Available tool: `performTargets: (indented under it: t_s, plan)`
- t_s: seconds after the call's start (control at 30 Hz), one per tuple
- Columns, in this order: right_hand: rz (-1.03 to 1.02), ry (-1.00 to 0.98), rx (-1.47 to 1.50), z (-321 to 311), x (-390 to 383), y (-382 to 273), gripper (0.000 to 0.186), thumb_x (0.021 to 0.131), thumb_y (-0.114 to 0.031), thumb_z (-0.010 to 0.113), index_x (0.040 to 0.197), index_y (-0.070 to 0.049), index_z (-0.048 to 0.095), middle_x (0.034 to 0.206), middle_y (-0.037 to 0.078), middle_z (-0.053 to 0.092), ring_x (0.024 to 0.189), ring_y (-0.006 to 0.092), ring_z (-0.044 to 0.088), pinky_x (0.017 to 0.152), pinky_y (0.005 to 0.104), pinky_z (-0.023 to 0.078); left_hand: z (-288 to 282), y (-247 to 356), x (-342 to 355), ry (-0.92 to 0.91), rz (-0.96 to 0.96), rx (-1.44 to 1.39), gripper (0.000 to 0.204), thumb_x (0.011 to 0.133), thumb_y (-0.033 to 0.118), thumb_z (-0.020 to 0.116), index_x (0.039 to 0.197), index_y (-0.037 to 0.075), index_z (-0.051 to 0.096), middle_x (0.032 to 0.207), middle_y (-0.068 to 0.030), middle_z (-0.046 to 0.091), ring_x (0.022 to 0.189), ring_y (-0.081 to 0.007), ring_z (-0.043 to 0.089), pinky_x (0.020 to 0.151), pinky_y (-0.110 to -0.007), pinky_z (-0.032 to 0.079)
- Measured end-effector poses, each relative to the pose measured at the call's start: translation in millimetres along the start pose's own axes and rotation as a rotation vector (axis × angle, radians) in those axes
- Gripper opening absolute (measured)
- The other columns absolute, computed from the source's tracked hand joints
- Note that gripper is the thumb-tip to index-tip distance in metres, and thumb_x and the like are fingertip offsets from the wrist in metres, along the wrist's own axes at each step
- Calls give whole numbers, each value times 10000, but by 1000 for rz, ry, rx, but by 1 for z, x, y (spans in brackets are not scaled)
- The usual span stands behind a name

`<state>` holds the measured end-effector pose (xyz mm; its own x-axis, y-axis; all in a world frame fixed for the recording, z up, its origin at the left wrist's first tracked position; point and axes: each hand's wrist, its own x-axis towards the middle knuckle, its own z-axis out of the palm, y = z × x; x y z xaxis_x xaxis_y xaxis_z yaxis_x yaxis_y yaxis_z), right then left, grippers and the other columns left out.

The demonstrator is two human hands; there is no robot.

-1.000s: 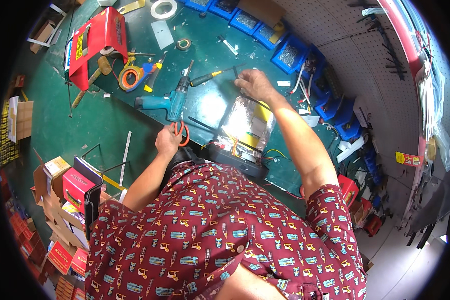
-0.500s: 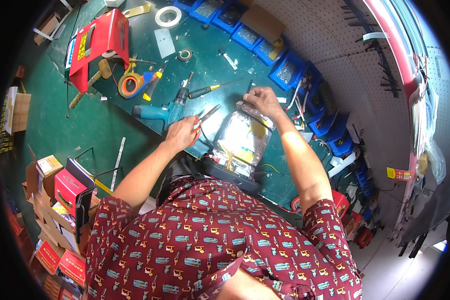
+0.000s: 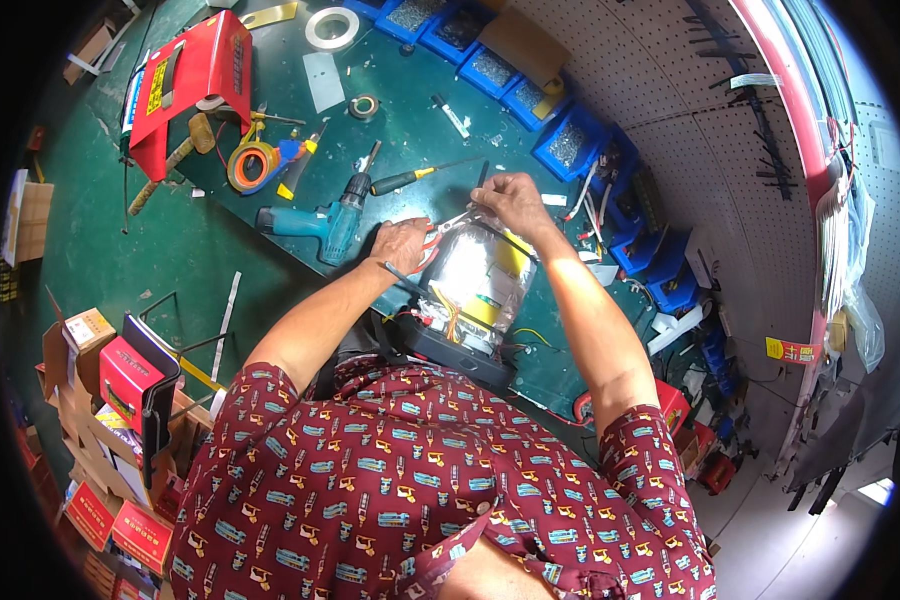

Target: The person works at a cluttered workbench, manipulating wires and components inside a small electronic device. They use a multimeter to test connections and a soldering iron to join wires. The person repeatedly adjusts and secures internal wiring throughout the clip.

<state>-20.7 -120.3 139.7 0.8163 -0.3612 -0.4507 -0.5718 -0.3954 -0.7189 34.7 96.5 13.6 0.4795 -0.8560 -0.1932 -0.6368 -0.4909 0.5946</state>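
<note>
In my left hand [image 3: 400, 245], closed round the orange-red handles, is a pair of scissors [image 3: 454, 222]. Their blades point at the fingers of my right hand [image 3: 515, 203]. My right hand pinches a thin black strap [image 3: 484, 173] at the far end of a silver-wrapped block [image 3: 470, 270], and the strap's end sticks up past the fingers. Dark bands cross the block, which has yellow patches and several thin wires at its near end. The near end rests by a black case part [image 3: 450, 352] close to my body. My fingers partly hide the blade tips.
Left of the block lie a teal cordless drill [image 3: 320, 225] and a screwdriver [image 3: 400, 182]. Tape rolls [image 3: 253, 165], a mallet [image 3: 198, 135] and a red metal cover [image 3: 190, 85] are farther left. Blue bins [image 3: 570, 142] line the right edge. Cardboard boxes [image 3: 85, 350] stand at lower left.
My left hand has brought the scissors rightward, from beside the block to its far end by my right hand. My right hand keeps its pinch there, shifted only slightly.
</note>
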Motion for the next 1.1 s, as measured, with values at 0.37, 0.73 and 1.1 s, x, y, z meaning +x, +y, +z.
performTargets:
  t_s: [0.37,0.73,1.1]
  plan:
    - [105,345,279,12,14,34,233,861,-135,751,693,8,673,628,86,687,540,145,661,537,315,542,-24,16,-9,-5,9,8,168,904,174,641,973,35,707,941,-150,732,872,-328,714,756,-427,582]
    - [-206,415,492,-24,-2,3,159,976,-159,556,924,-10,548,769,123,691,644,161,664,598,292,543,-51,-22,-105,-171,-253,-72,253,953,289,608,936,39,647,877,-229,694,846,-435,678,738,-525,539]
    - [-157,-460,-412,125,-34,-16,432,782,-282,832,1105,-24,708,993,216,722,969,352,698,861,424,526,-33,-15,-154,-351,-168,-144,408,908,323,654,1182,22,634,1022,-227,719,967,-409,685,862,-496,501]
